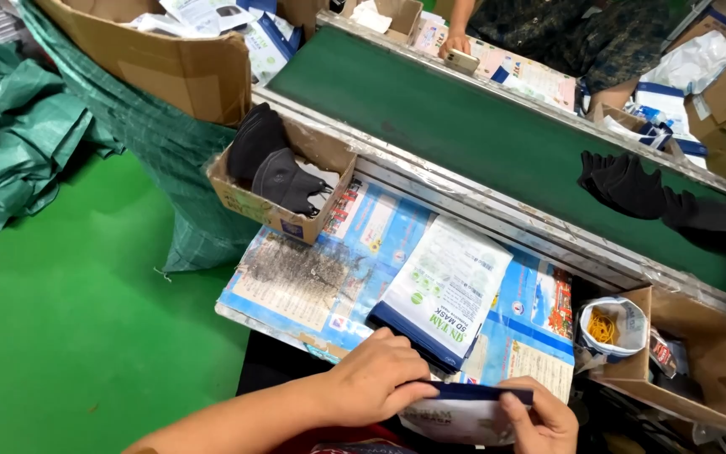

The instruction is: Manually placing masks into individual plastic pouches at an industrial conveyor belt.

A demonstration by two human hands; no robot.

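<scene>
My left hand (376,378) and my right hand (539,416) both grip a white pouch with a dark blue top strip (464,410) near the bottom edge of the view, one hand at each end of the strip. Just beyond them a stack of the same white and blue pouches (447,290) lies on a printed blue sheet (313,277) covering the work surface. A small cardboard box (241,202) with dark grey face masks (283,176) sits to the left of the stack.
A green conveyor belt (464,126) runs diagonally behind, carrying dark masks (632,185). Another person's hand (457,42) rests at its far side. A white bag of yellow rubber bands (607,324) sits right. Large cardboard boxes (170,59) and green woven sacks (10,126) stand left.
</scene>
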